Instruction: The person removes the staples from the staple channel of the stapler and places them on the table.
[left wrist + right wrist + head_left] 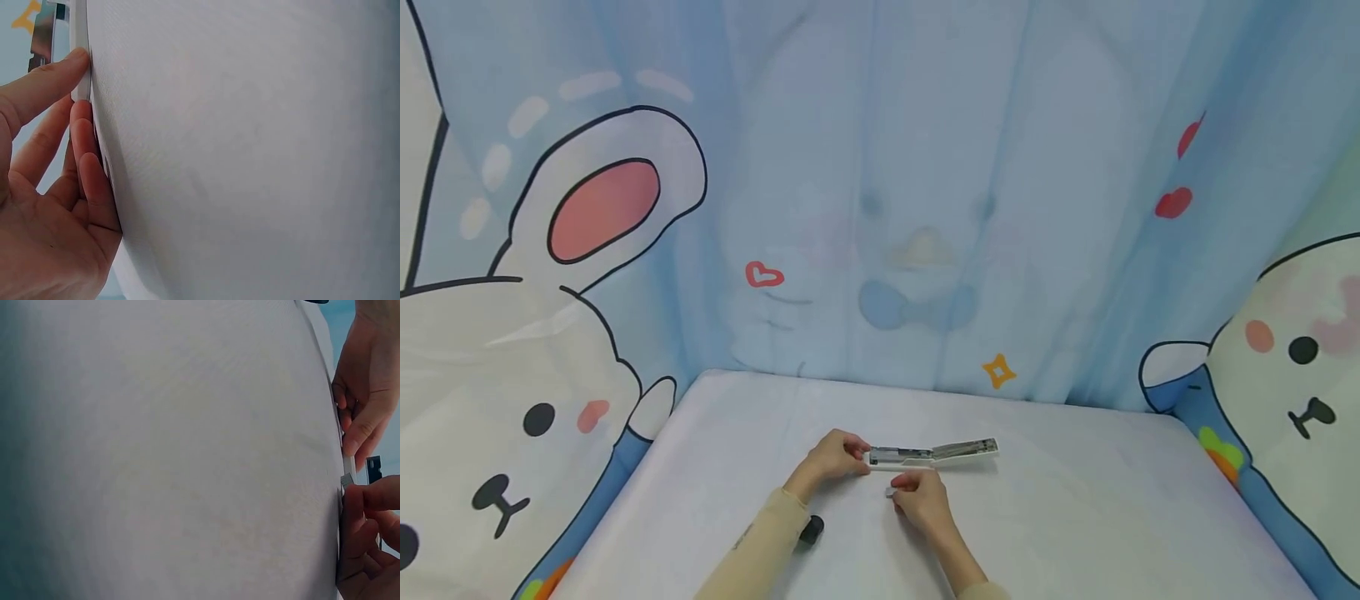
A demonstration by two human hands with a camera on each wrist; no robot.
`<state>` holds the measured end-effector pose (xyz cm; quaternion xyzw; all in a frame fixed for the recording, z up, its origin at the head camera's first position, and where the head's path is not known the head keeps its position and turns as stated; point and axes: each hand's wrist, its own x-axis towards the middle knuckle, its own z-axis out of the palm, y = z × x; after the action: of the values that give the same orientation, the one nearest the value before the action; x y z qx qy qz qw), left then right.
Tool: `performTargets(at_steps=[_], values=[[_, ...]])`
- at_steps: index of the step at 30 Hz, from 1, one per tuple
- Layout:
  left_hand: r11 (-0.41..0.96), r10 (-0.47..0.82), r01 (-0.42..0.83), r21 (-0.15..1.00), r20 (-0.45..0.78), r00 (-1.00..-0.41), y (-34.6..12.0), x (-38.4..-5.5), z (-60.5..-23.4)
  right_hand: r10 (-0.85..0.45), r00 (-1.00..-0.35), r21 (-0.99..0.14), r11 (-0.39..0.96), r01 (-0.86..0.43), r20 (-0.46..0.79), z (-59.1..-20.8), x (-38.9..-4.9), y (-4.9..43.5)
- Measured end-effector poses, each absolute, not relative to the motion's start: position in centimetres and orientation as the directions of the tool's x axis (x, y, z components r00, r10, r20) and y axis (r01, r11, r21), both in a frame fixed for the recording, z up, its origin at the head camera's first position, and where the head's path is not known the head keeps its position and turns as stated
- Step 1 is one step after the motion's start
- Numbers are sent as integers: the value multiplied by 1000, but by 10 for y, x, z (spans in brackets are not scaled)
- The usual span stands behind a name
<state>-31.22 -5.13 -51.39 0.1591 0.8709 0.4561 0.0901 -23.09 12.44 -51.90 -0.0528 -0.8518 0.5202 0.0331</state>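
An opened white stapler (pixel 901 456) with a metal channel lies across the table, its hinged part raised at a slant to the right. My left hand (pixel 837 455) pinches its left end between thumb and fingers; in the left wrist view the thumb (pixel 76 57) presses on its white side (pixel 80 28). Just in front of the stapler, my right hand (pixel 921 500) pinches a short grey strip of staples (pixel 890 492) between thumb and fingertips. The strip's ridged end (pixel 347 480) shows close to the stapler in the right wrist view.
A small black object (pixel 812 530) sits beside the left forearm, partly hidden by the sleeve (pixel 767 533). The white cloth-covered table (pixel 1120 500) ends at a blue printed curtain (pixel 925 167) behind.
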Motion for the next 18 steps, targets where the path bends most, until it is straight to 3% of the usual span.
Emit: performTargets(at_steps=[11, 18], values=[[517, 371, 209, 830, 3, -929, -52, -312, -514, 118, -993, -882, 466, 63, -8, -515, -231, 127], [527, 371, 209, 824, -2, -929, -52, -315, -515, 174, -980, -881, 473, 2, 92, -510, -240, 129]])
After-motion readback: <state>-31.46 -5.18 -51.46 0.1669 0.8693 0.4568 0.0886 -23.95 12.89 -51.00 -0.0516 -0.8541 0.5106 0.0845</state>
